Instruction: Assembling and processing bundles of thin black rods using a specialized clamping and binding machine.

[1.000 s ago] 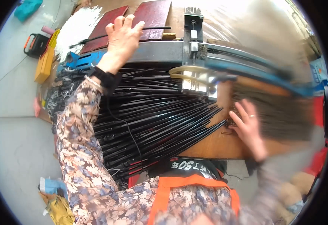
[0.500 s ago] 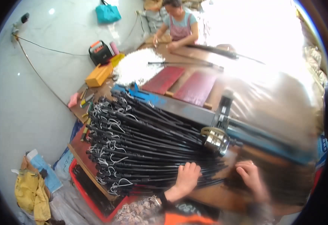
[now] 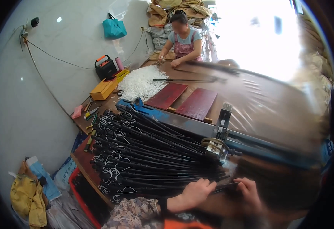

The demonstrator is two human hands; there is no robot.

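Observation:
A large bundle of thin black rods [image 3: 155, 154] lies fanned over the near table, white string loops at the thicker left ends. My left hand [image 3: 197, 194] is closed around one thin black rod [image 3: 226, 185] at the bundle's near right side. Its tip end sticks out to the right, where the thumb and fingers of my right hand [image 3: 250, 194] pinch it. Most of that rod is hidden behind my left hand and among the others. Just beyond my hands stands a metal clamp-like device [image 3: 215, 149], fixed on a long blue-and-grey rail [image 3: 190, 121].
Across the table a person [image 3: 184, 42] in a checked apron works with both hands. Between us lie two dark red boards [image 3: 197, 103] and a heap of small white pieces [image 3: 144, 82]. A yellow box [image 3: 104, 88] stands left; a red crate [image 3: 75, 191] is below the table edge.
My hands, apart before, now share one thin rod. The left has closed on it and the right pinches its tip. The whole view has shifted slightly.

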